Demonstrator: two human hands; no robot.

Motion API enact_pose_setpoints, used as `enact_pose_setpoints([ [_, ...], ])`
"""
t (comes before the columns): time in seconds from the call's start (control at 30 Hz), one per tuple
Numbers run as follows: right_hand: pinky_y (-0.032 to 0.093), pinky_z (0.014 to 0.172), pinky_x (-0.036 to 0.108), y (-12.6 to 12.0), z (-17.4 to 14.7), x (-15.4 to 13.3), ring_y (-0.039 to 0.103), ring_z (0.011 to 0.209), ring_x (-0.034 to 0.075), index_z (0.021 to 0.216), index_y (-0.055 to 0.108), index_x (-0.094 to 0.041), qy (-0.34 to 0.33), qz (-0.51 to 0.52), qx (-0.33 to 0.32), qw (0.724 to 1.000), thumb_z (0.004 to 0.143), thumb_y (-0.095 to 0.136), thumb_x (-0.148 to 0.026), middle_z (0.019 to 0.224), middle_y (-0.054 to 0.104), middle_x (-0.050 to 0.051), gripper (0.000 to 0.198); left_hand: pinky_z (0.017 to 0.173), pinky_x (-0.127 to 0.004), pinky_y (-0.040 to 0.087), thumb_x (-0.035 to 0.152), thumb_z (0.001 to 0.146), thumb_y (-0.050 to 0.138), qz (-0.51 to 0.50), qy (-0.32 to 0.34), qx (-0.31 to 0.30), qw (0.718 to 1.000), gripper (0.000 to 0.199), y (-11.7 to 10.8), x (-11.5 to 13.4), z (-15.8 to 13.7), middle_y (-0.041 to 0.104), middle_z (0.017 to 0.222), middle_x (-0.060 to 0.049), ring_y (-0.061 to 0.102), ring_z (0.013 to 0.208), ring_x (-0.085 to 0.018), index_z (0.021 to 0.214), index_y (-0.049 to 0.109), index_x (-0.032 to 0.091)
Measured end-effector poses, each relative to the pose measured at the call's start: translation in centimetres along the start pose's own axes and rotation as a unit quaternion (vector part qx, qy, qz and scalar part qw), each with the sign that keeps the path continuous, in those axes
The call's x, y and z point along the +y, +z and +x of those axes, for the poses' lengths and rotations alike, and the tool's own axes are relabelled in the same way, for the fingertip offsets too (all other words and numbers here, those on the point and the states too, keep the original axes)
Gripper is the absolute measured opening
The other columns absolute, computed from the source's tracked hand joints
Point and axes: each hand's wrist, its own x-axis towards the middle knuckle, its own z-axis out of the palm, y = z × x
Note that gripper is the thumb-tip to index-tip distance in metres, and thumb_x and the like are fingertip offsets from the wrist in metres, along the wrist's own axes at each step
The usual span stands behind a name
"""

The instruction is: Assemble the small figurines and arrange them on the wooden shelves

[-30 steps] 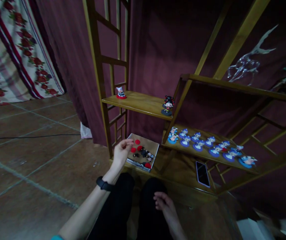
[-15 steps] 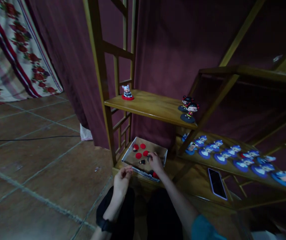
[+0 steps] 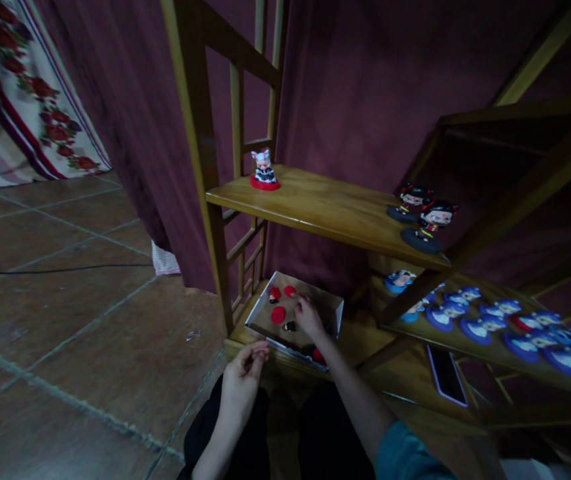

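Observation:
A shallow white-rimmed cardboard box point(image 3: 334, 328) holds red round discs point(image 3: 278, 315), a small red-and-black figurine point(image 3: 274, 295) and a small dark figurine piece point(image 3: 289, 326). My right hand point(image 3: 309, 317) reaches into the box, fingers curled down beside another red disc point(image 3: 290, 291). What lies under its fingertips is hidden. Just outside the box's near edge is my left hand point(image 3: 244, 372), thumb and fingers pinched together; anything between them is too small to make out. More red and dark pieces point(image 3: 318, 355) lie in the near right corner, partly behind my right wrist.
The box stands on the bottom board of a wooden shelf unit point(image 3: 325, 217). Above it are a white-haired figurine point(image 3: 264, 171) on a red base and two black-haired figurines point(image 3: 432, 223). To the right stand several blue-and-white figurines point(image 3: 482, 327), with a phone point(image 3: 448, 377) below.
The view has shifted, bringing the shelf closer. My right hand has moved slightly within the box, and one red disc near its fingers no longer shows. My left hand stays pinched.

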Motion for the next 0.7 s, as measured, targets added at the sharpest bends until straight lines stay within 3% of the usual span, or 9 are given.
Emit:
enact_pose_setpoints([
  [0.13, 0.045, 0.08, 0.03, -2.5, 1.6, 2.8, 0.061, 0.091, 0.018, 0.108, 0.059, -0.021, 0.093, -0.009, 0.017, 0.995, 0.08, 0.039, -0.012, 0.103, 0.066, 0.006, 0.036, 0.073, -0.033, 0.051, 0.036, 0.068, 0.059, 0.004, 0.0, 0.005, 1.0, 0.023, 0.2, 0.1, -0.1, 0.069, 0.081, -0.006, 0.063, 0.076, -0.021, 0.081, 0.066, 0.018],
  [0.23, 0.045, 0.077, 0.029, -2.7, 2.2, 3.7, 0.062, 0.088, 0.02, 0.1, 0.064, -0.022, 0.099, -0.024, -0.004, 0.995, 0.077, 0.047, -0.015, 0.099, 0.068, 0.006, 0.029, 0.072, -0.032, 0.051, 0.035, 0.069, 0.058, 0.007, 0.005, 0.003, 1.0, 0.022, 0.4, 0.0, 0.0, 0.069, 0.079, -0.005, 0.063, 0.073, -0.021, 0.08, 0.067, 0.019],
  [0.5, 0.04, 0.086, 0.03, 1.0, 1.4, 2.0, 0.058, 0.098, 0.022, 0.089, 0.066, -0.018, 0.088, -0.022, -0.023, 0.996, 0.065, 0.06, -0.008, 0.106, 0.064, 0.009, 0.026, 0.07, -0.031, 0.05, 0.036, 0.071, 0.058, 0.034, 0.026, -0.017, 0.999, 0.022, 0.9, -1.0, 0.3, 0.069, 0.081, -0.005, 0.063, 0.075, -0.021, 0.083, 0.067, 0.02],
  [0.7, 0.045, 0.079, 0.025, -1.1, 2.0, 2.4, 0.06, 0.091, 0.015, 0.108, 0.058, -0.021, 0.073, 0.023, -0.024, 0.997, 0.081, 0.046, -0.022, 0.104, 0.066, 0.002, 0.03, 0.071, -0.031, 0.05, 0.036, 0.073, 0.056, 0.059, 0.029, -0.014, 0.998, 0.022, 0.9, -0.4, 0.2, 0.069, 0.081, -0.005, 0.064, 0.074, -0.021, 0.082, 0.067, 0.019],
])
